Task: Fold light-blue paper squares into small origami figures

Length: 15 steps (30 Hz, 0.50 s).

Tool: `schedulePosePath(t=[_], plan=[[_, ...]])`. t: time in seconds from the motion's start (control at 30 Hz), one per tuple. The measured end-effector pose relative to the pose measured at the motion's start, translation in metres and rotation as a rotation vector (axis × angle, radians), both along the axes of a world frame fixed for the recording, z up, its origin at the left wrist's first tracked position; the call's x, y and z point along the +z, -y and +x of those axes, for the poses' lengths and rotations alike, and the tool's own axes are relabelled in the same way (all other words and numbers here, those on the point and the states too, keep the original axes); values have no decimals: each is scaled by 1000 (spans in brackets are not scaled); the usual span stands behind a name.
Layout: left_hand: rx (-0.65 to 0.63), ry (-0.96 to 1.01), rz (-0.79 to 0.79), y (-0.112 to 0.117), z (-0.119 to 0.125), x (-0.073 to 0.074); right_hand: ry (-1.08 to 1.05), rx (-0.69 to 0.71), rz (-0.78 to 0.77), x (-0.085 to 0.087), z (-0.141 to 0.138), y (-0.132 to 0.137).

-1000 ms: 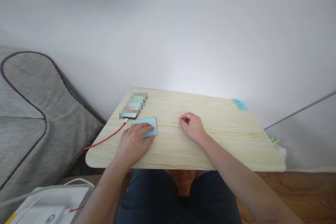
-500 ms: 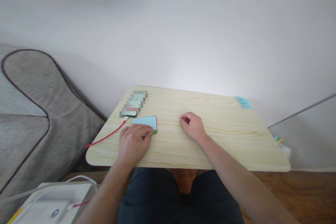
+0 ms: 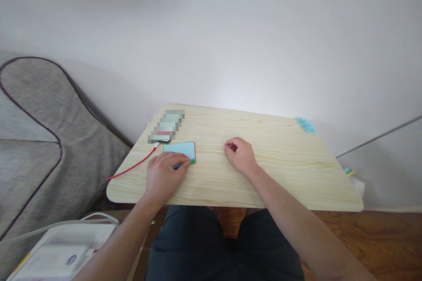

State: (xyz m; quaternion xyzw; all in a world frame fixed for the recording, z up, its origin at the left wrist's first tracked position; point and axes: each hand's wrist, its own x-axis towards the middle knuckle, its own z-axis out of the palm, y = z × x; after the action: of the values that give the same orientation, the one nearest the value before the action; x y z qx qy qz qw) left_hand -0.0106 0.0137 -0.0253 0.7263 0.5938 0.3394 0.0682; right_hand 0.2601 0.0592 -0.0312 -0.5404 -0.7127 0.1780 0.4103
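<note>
My left hand (image 3: 164, 173) rests on the wooden table (image 3: 283, 171) at its left front. Its fingertips pinch the near edge of a small stack of coloured paper squares (image 3: 182, 149), light blue on top with red and green edges showing. My right hand (image 3: 240, 154) lies curled in a loose fist on the table's middle, with nothing visible in it. A phone (image 3: 165, 127) lies just behind the paper stack, with a red cable (image 3: 132, 167) running off the table's left edge.
A small light-blue folded paper piece (image 3: 306, 124) sits at the table's far right corner. A grey cushion (image 3: 36, 140) stands to the left and a white box (image 3: 59, 252) lies on the floor at lower left. A white wall rises behind the table.
My left hand has slid back toward the near edge of the paper stack, and its fingers now lift that edge, showing the coloured sheets beneath. My right hand has stayed in place.
</note>
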Motion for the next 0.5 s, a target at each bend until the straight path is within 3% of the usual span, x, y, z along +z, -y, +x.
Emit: schedulePosePath(t=[0.23,0.5], plan=[[21,137,-37,-2,-6,-5,3,2,-3,3,0,1],[9,25,34,1,-2,3,-1,12,-13,4,0,2]])
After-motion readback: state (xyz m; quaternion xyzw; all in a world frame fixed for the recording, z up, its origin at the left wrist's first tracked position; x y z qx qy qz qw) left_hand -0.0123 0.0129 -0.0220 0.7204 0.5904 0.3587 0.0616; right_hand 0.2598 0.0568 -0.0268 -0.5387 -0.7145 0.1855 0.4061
